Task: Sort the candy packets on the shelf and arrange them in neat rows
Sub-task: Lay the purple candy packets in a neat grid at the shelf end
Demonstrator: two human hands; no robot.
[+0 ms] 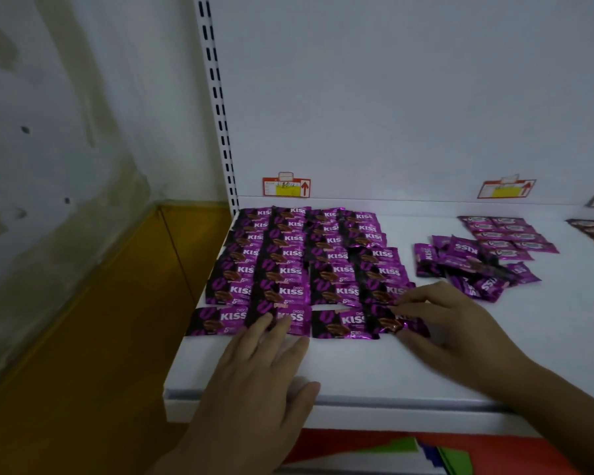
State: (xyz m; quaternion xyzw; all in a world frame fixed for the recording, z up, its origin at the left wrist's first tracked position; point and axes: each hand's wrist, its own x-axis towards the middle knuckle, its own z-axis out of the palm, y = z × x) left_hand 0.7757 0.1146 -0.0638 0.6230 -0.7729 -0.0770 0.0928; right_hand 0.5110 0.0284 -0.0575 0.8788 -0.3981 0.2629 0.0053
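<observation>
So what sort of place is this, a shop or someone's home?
Most likely a shop. The white shelf meets a slotted upright like retail racking, red-and-yellow price tags sit on the back panel just above it, and many identical purple candy packets lie in rows.

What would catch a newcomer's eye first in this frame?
A block of purple Kiss packets in neat rows fills the left of the white shelf. At its front row the left hand lies flat while the right hand pinches the end packet. A loose pile lies further right.
</observation>
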